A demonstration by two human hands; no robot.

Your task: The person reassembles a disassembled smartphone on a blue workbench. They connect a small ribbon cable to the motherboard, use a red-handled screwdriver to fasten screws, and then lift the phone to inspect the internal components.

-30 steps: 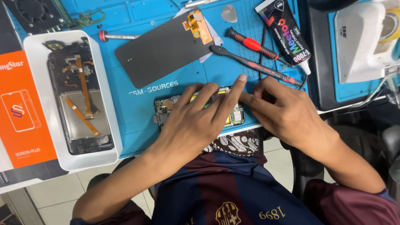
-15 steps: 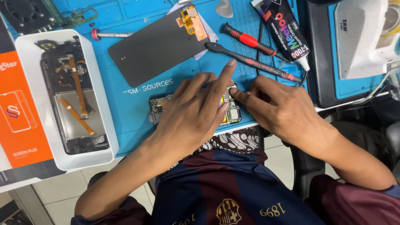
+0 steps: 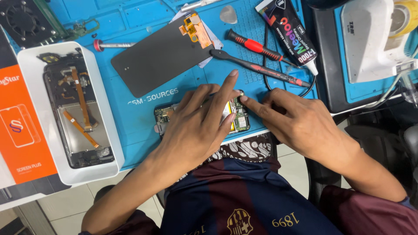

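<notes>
- Orange rectangular cardboard box (image 3: 19,130): lies at the far left edge of the tabletop, well apart from both hands.
- White plastic tray (image 3: 111,143): holds a stripped black phone frame (image 3: 76,117) with orange flex ribbons, probably so that loose parts stay together.
- Blue silicone work mat (image 3: 130,122): covers the tabletop and bears the tools.
- Dark rectangular display panel (image 3: 159,65): lies flat at a tilt above the hands, with an orange flex tab at its upper end.
- Left hand (image 3: 196,130): spread flat over the opened black phone body with exposed green circuit board (image 3: 237,117), at the near edge of the mat; the hand appears to pin it down, forefinger extended.
- Right hand (image 3: 300,124): fingers drawn narrow, forefinger tip touching the board's upper right corner; whether it pinches a small part cannot be told.
- Red-and-black screwdriver (image 3: 257,45) and black tube of adhesive (image 3: 287,30): lie just beyond the hands, near enough to reach.
</notes>
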